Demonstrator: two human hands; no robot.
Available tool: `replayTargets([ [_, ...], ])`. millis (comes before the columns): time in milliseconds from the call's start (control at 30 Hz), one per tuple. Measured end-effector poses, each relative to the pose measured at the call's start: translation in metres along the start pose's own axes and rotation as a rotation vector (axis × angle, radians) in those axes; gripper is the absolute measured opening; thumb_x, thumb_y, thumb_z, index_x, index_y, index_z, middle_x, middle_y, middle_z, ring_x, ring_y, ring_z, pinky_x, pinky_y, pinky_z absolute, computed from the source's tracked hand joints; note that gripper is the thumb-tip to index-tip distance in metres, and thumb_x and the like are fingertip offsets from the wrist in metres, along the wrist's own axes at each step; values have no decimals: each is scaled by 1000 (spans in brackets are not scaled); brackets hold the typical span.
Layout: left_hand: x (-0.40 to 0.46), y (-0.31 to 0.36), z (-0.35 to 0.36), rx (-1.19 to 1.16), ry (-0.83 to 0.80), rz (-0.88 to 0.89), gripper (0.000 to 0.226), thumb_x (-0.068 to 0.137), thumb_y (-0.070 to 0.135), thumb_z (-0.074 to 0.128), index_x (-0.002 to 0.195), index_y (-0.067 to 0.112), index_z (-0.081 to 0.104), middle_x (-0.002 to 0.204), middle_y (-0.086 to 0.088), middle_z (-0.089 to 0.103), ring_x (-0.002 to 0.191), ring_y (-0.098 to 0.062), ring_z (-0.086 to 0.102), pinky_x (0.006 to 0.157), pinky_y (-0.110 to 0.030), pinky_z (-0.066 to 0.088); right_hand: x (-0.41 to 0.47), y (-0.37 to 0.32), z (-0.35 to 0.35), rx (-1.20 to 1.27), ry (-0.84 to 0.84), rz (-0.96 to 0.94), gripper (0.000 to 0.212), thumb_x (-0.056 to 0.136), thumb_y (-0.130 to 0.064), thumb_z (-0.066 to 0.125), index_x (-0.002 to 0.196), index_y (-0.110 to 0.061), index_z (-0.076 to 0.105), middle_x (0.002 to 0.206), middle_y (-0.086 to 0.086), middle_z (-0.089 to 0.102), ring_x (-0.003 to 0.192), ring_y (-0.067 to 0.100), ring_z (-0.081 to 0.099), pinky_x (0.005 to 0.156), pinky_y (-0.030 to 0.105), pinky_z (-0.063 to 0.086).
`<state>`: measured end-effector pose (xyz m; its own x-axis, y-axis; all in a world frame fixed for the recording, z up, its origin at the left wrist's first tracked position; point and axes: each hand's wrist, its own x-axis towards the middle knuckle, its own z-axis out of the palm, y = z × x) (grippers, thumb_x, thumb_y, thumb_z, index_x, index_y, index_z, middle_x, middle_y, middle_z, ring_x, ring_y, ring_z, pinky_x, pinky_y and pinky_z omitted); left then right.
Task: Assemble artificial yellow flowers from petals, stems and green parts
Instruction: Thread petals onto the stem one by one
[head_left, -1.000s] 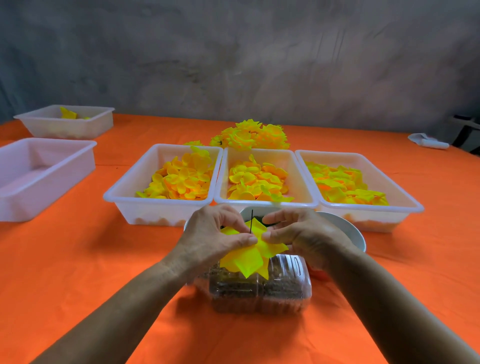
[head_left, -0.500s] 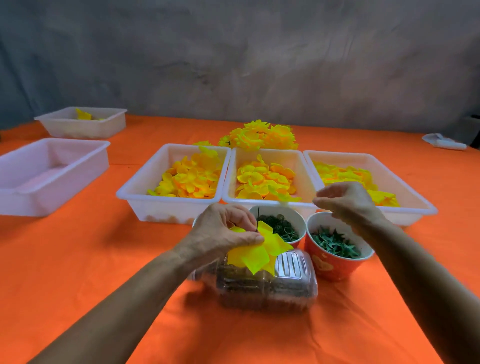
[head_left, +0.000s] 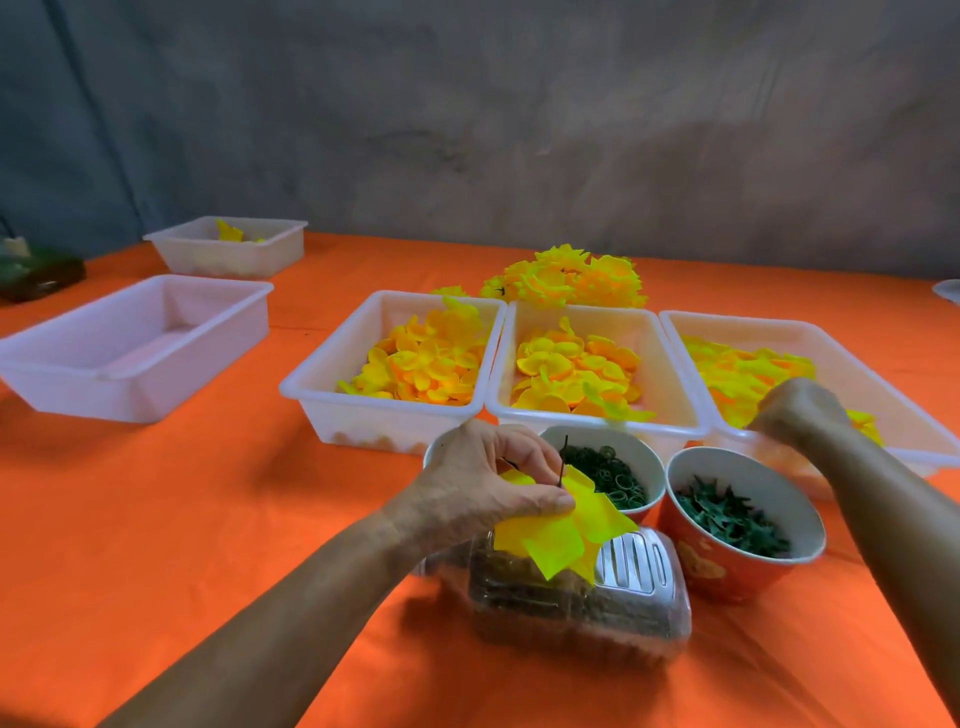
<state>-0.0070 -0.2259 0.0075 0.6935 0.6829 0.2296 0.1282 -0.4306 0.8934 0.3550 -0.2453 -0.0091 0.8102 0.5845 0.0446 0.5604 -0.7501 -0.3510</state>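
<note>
Two bowls (head_left: 748, 483) between left hand (head_left: 483, 486), petal trays (head_left: 675, 415).

Orange-covered table (head_left: 156, 519). Three petal trays (head_left: 384, 415) at 12 o'clock, finished flowers (head_left: 566, 280) behind; two bowls (head_left: 727, 571), clear box (head_left: 597, 613) centre; two trays (head_left: 130, 364) at 10.

No text, label, brand name or number can be read anywhere in the head view. The only marking is a yellow-orange printed pattern on the outside of the red bowl (head_left: 727, 571), and it is too blurred to tell whether it is lettering or ornament.
</note>
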Motion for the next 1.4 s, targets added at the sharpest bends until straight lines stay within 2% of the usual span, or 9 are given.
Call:
replayTargets([
  [233,-1,-2,2,-12,3,27,25,68,5,82,60,23,67,90,-8,71,85,-12,65,87,-29,49,1,-2,2,85,40,51,17,75,-8,72,90,1,71,100,20,67,95,34,63,76,35,47],
  [400,0,-3,3,-9,1,48,28,67,4,82,59,25,66,89,-6,71,84,-12,66,84,-26,49,-4,2,-2,248,126,22,13,71,-3,69,60,-9,66,57,11,64,71,27,62,61,28,44],
  [467,0,-3,3,-3,3,43,25,67,6,83,60,24,67,89,-5,72,86,-13,67,85,-27,49,-2,7,-3,376,118,26,13,72,2,68,64,-8,66,42,-1,59,56,15,63,53,26,49],
  [600,0,-4,3,-7,4,39,24,67,7,83,59,24,67,89,-4,72,87,-14,67,86,-27,50,-2,14,-3,564,98,10,23,72,5,73,91,-6,67,71,14,65,41,11,60,47,17,51],
  [700,-1,-4,4,-1,8,39,25,67,8,83,59,25,66,88,-4,72,86,-14,67,86,-28,50,-4,14,-2,594,129,-17,13,75,-3,76,86,-5,69,70,11,63,33,2,55,45,21,50],
  [833,-1,-5,3,-3,5,45,25,67,7,83,60,24,66,88,-4,72,85,-12,67,86,-28,50,-6,11,2,462,127,-55,13,76,-16,78,77,-7,69,64,10,64,49,15,60,64,30,48],
  [1033,0,-7,2,-3,-1,50,23,68,10,83,61,25,67,88,-1,72,87,-11,67,87,-27,51,-1,15,2,535,208,-89,29,76,-28,77,69,-6,60,74,12,57,75,25,50,69,36,39],
  [1233,1,-9,2,-13,1,53,25,68,9,83,60,26,67,87,-1,72,86,-12,67,86,-28,51,-3,17,4,897,179,-140,28,85,-13,68,106,4,66,93,13,62,66,17,54,71,27,46],
  [1400,1,-9,2,-5,2,52,25,67,11,84,59,28,67,87,0,72,88,-13,67,89,-32,52,-7,18,1,996,204,-87,18,79,-15,74,86,1,68,60,0,65,68,17,57,80,38,47],
])
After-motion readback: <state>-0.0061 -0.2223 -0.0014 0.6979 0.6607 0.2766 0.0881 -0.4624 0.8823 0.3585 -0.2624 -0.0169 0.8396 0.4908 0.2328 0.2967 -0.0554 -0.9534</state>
